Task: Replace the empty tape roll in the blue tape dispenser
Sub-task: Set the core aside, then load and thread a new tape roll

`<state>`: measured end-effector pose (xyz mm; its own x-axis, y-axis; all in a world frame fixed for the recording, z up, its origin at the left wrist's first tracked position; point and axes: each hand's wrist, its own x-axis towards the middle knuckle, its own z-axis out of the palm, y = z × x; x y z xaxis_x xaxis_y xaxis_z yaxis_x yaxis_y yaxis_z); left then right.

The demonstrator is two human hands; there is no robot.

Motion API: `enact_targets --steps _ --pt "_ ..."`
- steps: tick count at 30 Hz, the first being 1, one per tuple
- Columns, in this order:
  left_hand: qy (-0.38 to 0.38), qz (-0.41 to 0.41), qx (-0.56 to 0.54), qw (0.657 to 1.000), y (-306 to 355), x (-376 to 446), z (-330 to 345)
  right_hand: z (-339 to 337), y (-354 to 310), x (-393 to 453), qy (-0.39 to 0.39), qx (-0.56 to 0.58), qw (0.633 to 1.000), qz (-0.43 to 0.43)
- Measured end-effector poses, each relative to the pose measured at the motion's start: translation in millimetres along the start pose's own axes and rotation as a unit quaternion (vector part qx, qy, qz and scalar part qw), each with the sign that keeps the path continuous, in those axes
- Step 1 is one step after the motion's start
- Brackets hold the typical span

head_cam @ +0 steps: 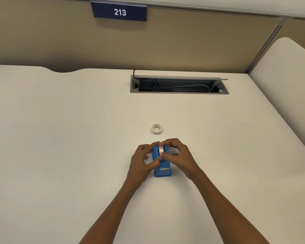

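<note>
One blue dispenser (162,170) stands on the surface (60,138), near the front edge. Two hands close on it: the left hand (142,162) grips its side, the right hand (177,154) pinches the one roll (161,150) seated in it. One empty core (156,129) lies just beyond.

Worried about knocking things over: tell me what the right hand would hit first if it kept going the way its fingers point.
The right hand points leftward, already touching the tape roll in the blue tape dispenser. Beyond that, the left hand. Depth is uncertain.
</note>
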<state>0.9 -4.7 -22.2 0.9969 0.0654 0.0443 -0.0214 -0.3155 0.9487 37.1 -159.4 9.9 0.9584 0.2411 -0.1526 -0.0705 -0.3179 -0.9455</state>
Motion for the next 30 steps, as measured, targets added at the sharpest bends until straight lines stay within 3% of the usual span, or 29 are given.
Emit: enact_targets --steps 30 --pt "0.003 0.014 -0.028 1.000 5 -1 -1 6 -20 17 0.035 0.090 0.989 0.111"
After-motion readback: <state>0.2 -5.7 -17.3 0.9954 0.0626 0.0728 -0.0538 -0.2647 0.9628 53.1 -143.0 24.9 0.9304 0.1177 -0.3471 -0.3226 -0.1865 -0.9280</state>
